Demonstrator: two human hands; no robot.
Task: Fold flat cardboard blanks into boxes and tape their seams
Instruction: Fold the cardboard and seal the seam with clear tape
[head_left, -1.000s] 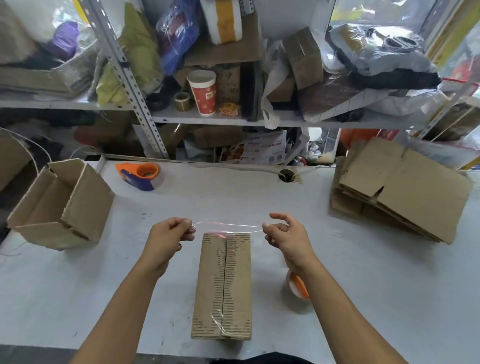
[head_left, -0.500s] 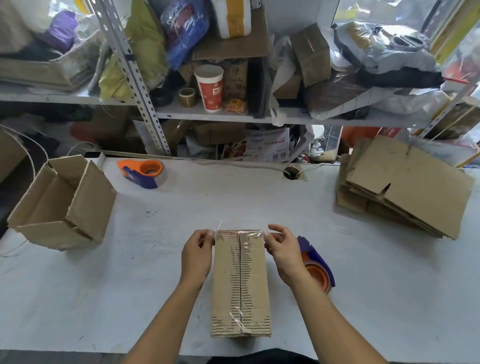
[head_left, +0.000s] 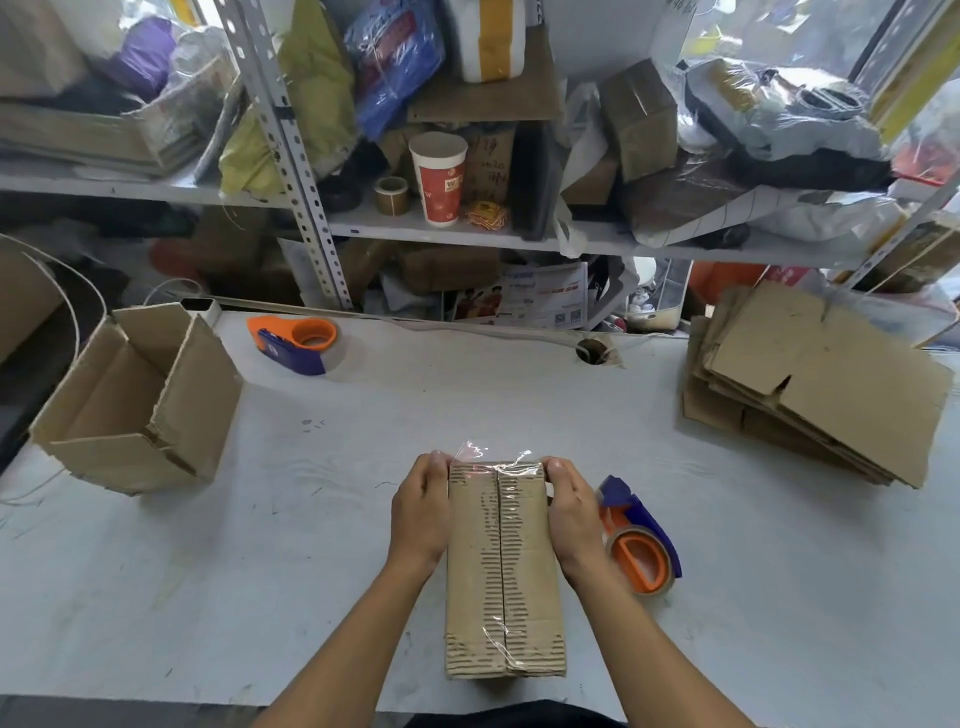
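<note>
While both hands (head_left: 421, 512) press tape (head_left: 493, 467), box (head_left: 501, 571)

The box (head_left: 503, 571) in the near middle is plain brown, its top scuffed so darker corrugated ribbing shows in stripes; clear glossy tape (head_left: 493, 465) crosses its far end. The dispenser (head_left: 636, 540) to its right is orange and dark blue, like the far-left dispenser (head_left: 293, 343). The worktop (head_left: 675, 597) is pale grey-white with dark scuffs. The blanks (head_left: 815, 384) at right are brown. The shelf cup (head_left: 439, 179) is red and white.
</note>
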